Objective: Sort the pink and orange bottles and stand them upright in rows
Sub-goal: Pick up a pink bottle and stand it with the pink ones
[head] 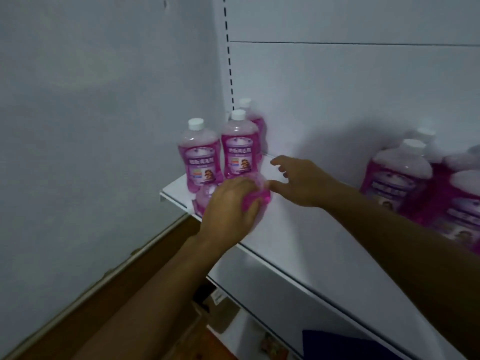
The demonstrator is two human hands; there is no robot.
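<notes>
Three pink bottles with white caps stand upright at the left end of a white shelf [298, 229]: one at the front left [201, 155], one beside it [240, 149], and one behind [255, 118]. My left hand [231, 207] is closed over the top of a fourth pink bottle [207, 197] at the shelf's front edge, hiding its cap. My right hand [302, 179] hovers just right of it, fingers spread, holding nothing. A cluster of larger-looking pink bottles [397, 175] stands at the right. No orange bottle is visible.
The shelf's back panel [337, 100] and a slotted upright [230, 63] rise behind the bottles. A grey wall [91, 126] lies to the left. A lower shelf with boxes [220, 307] sits underneath, above a brown floor strip.
</notes>
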